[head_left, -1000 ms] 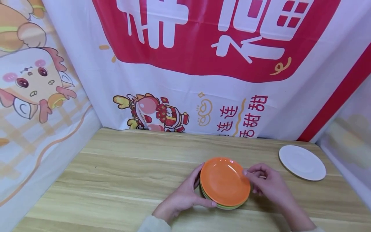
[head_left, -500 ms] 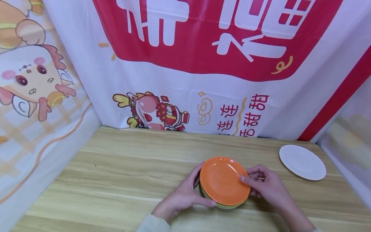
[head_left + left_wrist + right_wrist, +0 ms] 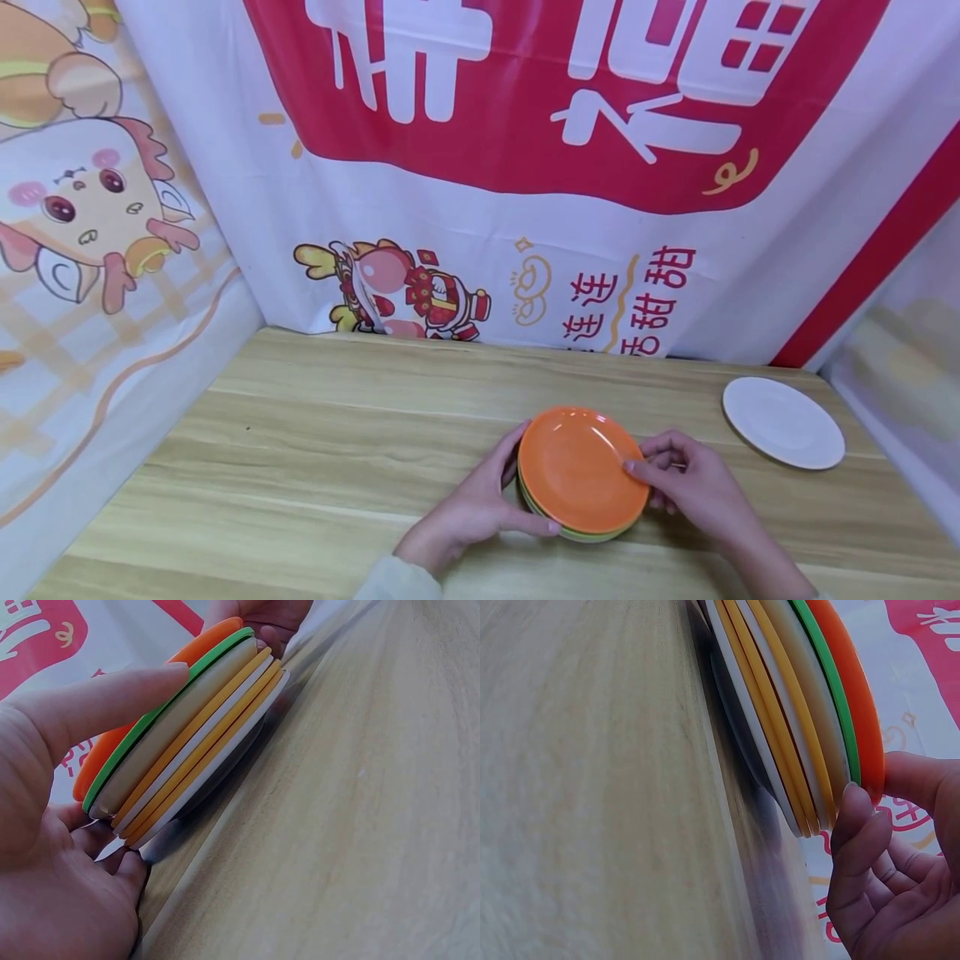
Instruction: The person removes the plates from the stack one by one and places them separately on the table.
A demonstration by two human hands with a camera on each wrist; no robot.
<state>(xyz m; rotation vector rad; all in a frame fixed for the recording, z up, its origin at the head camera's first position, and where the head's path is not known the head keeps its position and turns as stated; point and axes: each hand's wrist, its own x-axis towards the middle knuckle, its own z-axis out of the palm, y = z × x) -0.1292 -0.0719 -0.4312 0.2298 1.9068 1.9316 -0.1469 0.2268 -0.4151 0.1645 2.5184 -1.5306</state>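
Observation:
A stack of small round plates stands on the table, an orange plate (image 3: 581, 471) on top. Below it, the right wrist view shows a green plate (image 3: 829, 671), a cream plate (image 3: 804, 667) and several yellow and white ones. My left hand (image 3: 480, 508) holds the stack from the left, thumb along the near rim and fingers round the far left side. At the right rim, my right hand (image 3: 697, 483) pinches the orange plate, thumb on its upper face and fingers under the edge. The index fingertip lies right at the green rim.
A white plate (image 3: 783, 422) lies alone on the wooden table (image 3: 300, 467), back right. Behind the table hangs a white and red printed cloth (image 3: 480, 200), with another patterned cloth (image 3: 150, 333) along the left side.
My right thumb has moved inward from the orange plate's rim onto its upper face. My left hand and the stack have stayed in place.

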